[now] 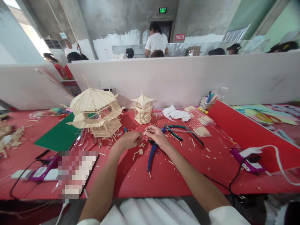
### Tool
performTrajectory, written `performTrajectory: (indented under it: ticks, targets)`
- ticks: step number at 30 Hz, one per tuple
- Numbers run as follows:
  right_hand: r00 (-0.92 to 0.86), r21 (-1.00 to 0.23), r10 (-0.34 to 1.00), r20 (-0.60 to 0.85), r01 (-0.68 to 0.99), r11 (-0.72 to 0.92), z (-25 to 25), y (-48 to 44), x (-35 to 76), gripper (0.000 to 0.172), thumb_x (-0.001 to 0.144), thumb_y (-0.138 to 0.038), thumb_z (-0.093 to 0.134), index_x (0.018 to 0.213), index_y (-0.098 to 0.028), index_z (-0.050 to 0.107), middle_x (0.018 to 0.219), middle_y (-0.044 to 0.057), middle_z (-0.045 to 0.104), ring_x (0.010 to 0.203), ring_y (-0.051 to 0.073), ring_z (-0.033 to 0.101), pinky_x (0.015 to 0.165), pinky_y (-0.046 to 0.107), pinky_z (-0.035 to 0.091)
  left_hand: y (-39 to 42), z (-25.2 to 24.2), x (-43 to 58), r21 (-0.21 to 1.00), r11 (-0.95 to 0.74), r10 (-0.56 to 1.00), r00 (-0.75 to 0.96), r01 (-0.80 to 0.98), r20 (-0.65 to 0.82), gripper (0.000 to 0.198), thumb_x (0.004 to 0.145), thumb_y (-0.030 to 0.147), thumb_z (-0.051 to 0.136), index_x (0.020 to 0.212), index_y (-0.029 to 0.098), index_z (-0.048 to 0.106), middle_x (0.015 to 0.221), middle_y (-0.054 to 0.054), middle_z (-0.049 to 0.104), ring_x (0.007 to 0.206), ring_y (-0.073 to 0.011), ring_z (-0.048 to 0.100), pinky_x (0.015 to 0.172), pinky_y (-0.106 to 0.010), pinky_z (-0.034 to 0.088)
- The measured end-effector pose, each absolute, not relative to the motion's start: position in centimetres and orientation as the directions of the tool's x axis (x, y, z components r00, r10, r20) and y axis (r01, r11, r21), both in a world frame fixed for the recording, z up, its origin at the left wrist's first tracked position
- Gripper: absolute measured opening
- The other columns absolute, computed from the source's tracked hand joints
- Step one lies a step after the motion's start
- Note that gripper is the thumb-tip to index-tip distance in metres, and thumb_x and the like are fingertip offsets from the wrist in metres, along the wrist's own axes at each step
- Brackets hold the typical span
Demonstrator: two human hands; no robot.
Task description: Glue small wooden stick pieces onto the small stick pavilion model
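Note:
My left hand (pixel 131 139) is closed, with its curled fingers facing the other hand; whatever may be in them is hidden. Close beside it, my right hand (pixel 155 134) pinches a small pale piece (pixel 145 132), too small to name surely. Under and beside the right wrist lies a blue glue gun (pixel 152 156). Pliers with teal and black handles (pixel 177 136) rest just beyond it. Short cut wooden sticks (pixel 141 151) lie below the hands. A small stick-built pavilion (pixel 142 111) stands behind them, and a larger stick pavilion (pixel 95 112) rises at the left.
Packs of wooden sticks (pixel 199 122) and a white cloth (pixel 176 113) lie at the back right. A red board (pixel 253 137) leans at the right near a purple power strip (pixel 247 161). A green board (pixel 59 134) and a pixelated device (pixel 77 175) are at the left.

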State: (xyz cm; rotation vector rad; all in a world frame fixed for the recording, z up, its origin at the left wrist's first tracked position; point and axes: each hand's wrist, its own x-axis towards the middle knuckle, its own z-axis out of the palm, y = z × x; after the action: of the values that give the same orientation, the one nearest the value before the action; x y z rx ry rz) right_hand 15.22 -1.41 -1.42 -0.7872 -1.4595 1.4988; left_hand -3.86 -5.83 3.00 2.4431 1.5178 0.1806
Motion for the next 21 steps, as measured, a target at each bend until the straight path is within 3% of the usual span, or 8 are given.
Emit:
performTrajectory:
  ticks: [3, 5, 12, 21]
  targets:
    - [-0.388, -0.983, 0.91, 0.144, -0.163, 0.086, -1.3, -1.4, 15.2, 0.035, 0.068, -0.043, 0.078, 0.088, -0.019, 0.062, 0.076, -0.001, 0.064, 0.063, 0.011, 0.055, 0.057, 0.022, 0.04, -6.0, 3.4, -3.6, 0.31, -0.441, 0.895, 0.387, 0.843, 0.221, 0.019, 0.093, 0.027, 0.051, 0.107, 0.021, 0.063, 0.106, -0.006, 0.069, 0.091, -0.0184, 0.065, 0.078, -0.025, 0.044]
    - [-0.364, -0.98, 0.919, 0.153, -0.178, 0.093, -1.3, -1.4, 15.2, 0.035, 0.067, -0.044, 0.078, 0.086, -0.019, 0.062, 0.075, -0.001, 0.063, 0.063, 0.011, 0.055, 0.057, 0.022, 0.04, -6.1, 3.5, -3.4, 0.327, -0.472, 0.874, 0.386, 0.819, 0.295, 0.022, 0.096, 0.031, 0.049, 0.11, 0.022, 0.062, 0.111, -0.006, 0.068, 0.092, -0.0169, 0.064, 0.082, -0.025, 0.045]
    - [-0.319, -0.97, 0.946, 0.058, -0.241, -0.022, -1.5, -1.3, 15.2, 0.04, 0.062, -0.045, 0.083, 0.083, -0.02, 0.061, 0.068, -0.004, 0.059, 0.053, 0.008, 0.048, 0.05, 0.021, 0.039, -6.0, 3.2, -3.2, 0.263, -0.509, 0.843, 0.413, 0.82, 0.344, 0.029, 0.101, 0.035, 0.041, 0.109, 0.021, 0.066, 0.104, -0.008, 0.069, 0.092, -0.0162, 0.065, 0.082, -0.024, 0.044]
    - [-0.334, -0.922, 0.94, -0.062, -0.341, -0.182, -1.4, -1.4, 15.1, 0.046, 0.052, -0.044, 0.09, 0.08, -0.019, 0.062, 0.07, -0.003, 0.067, 0.055, 0.007, 0.054, 0.051, 0.019, 0.042, -6.0, 2.4, -2.5, 0.037, -0.525, 0.725, 0.423, 0.85, 0.543, 0.015, 0.095, 0.022, 0.047, 0.093, 0.018, 0.062, 0.086, -0.003, 0.068, 0.071, -0.0119, 0.062, 0.059, -0.023, 0.036]
